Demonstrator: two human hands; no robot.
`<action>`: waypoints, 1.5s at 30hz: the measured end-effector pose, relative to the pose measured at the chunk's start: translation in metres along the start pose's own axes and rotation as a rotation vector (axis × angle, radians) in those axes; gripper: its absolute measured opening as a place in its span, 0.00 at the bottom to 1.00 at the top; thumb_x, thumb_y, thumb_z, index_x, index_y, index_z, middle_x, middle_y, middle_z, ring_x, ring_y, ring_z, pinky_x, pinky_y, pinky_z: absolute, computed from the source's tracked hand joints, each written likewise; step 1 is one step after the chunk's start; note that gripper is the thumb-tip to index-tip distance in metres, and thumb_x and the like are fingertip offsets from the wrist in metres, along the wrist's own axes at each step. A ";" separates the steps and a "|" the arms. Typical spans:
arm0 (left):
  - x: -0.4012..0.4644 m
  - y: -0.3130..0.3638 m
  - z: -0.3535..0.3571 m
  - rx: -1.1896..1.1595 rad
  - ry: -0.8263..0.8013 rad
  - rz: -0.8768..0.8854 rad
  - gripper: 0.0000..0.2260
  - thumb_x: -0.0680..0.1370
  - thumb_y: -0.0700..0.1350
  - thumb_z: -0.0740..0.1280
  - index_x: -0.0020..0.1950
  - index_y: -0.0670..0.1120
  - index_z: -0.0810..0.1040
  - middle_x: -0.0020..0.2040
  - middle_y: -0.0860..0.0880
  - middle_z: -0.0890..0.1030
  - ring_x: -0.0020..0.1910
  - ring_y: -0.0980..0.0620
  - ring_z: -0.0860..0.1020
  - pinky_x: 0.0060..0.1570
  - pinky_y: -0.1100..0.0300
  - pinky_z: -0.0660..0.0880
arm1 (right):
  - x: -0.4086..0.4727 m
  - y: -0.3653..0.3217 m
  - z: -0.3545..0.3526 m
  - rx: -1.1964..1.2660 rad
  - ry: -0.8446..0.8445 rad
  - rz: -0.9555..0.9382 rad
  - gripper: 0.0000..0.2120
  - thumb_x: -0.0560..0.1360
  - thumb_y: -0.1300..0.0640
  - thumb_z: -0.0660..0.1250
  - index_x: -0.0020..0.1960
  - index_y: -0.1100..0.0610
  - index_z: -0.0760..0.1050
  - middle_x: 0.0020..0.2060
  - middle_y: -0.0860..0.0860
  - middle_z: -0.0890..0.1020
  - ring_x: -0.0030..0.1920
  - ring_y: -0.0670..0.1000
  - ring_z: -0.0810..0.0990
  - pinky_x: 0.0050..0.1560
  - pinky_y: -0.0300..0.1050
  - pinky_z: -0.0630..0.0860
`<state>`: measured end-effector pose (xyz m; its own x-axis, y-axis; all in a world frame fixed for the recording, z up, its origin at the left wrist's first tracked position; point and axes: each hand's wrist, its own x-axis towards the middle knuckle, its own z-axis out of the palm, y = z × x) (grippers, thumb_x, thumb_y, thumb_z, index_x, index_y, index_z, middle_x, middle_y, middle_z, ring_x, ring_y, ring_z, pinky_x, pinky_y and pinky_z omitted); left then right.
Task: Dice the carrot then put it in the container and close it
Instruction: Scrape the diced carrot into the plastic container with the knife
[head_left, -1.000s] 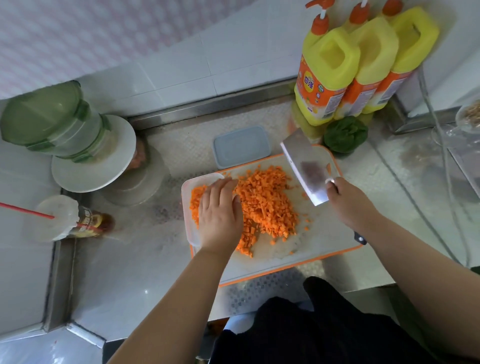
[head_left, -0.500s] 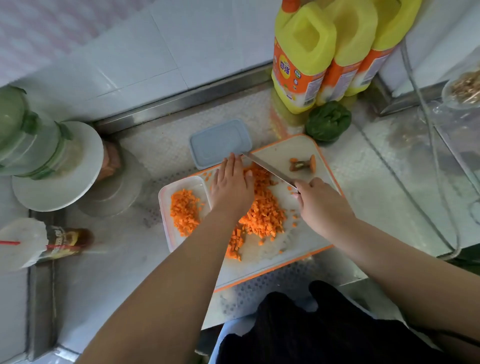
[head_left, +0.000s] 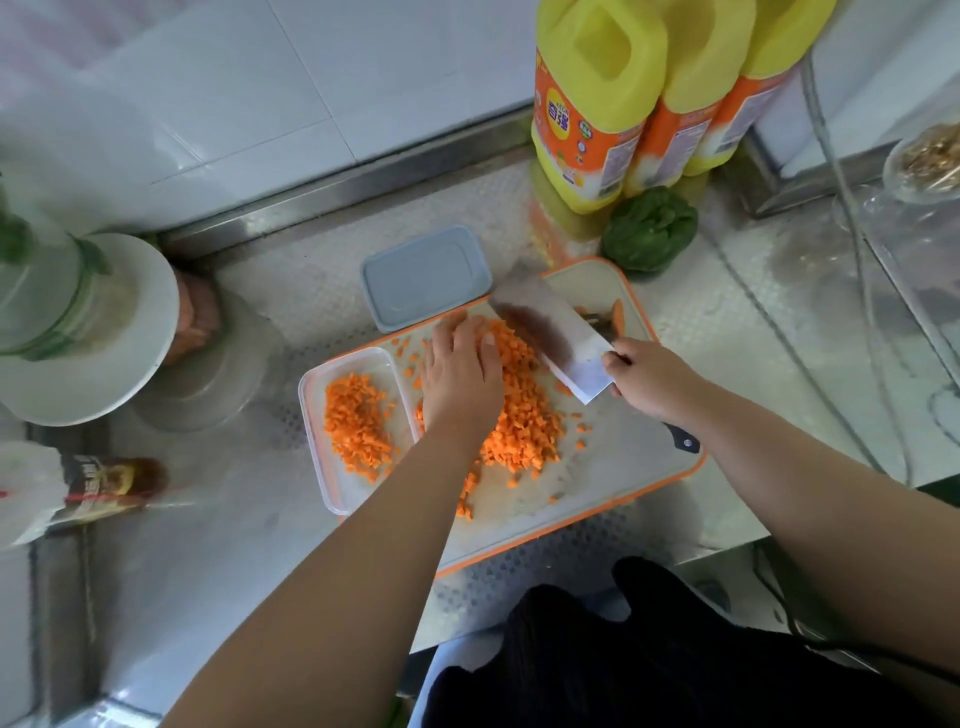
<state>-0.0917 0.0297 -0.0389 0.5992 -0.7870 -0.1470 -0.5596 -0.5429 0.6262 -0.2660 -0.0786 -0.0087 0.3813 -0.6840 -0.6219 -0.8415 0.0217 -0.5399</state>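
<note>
Head view shows the right hand wrapped around the handle of a cleaver, its broad blade tilted flat-side up just beyond the diced carrot heaped on the cutting board. The left hand lies flat with straight fingers on the near-left side of that heap, holding nothing, its fingertips close to the blade. Left of that hand the clear container already holds a portion of dice. Judging from this, a hasty sweep could scatter cubes off the board edge or bring fingers against the cleaver's edge. Beyond the left hand lies the grey lid, within reach; a carrot stub sits past the blade, and yellow bottles and a green vegetable crowd farther back.
</note>
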 end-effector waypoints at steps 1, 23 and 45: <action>-0.004 0.001 0.003 0.019 0.037 -0.043 0.21 0.83 0.52 0.52 0.74 0.45 0.68 0.74 0.46 0.66 0.74 0.45 0.62 0.74 0.51 0.55 | 0.000 -0.001 0.001 0.034 -0.046 0.008 0.12 0.82 0.57 0.54 0.47 0.63 0.72 0.37 0.58 0.78 0.31 0.54 0.70 0.33 0.43 0.67; -0.060 -0.006 -0.036 -0.092 0.272 0.310 0.19 0.83 0.48 0.54 0.67 0.40 0.74 0.68 0.43 0.73 0.68 0.47 0.70 0.70 0.56 0.63 | -0.025 -0.004 -0.007 0.333 -0.335 0.033 0.14 0.82 0.58 0.57 0.37 0.57 0.63 0.27 0.53 0.68 0.25 0.49 0.64 0.26 0.42 0.62; -0.058 -0.050 -0.056 0.311 0.398 0.428 0.11 0.81 0.46 0.60 0.48 0.41 0.79 0.49 0.42 0.78 0.45 0.42 0.73 0.46 0.49 0.72 | -0.052 -0.114 0.042 -0.192 -0.406 -0.101 0.13 0.81 0.57 0.56 0.38 0.57 0.70 0.29 0.54 0.73 0.25 0.52 0.67 0.26 0.40 0.63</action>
<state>-0.0659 0.1189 -0.0189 0.4193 -0.8163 0.3973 -0.8989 -0.3121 0.3075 -0.1735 -0.0147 0.0609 0.5523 -0.3339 -0.7639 -0.8332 -0.1921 -0.5185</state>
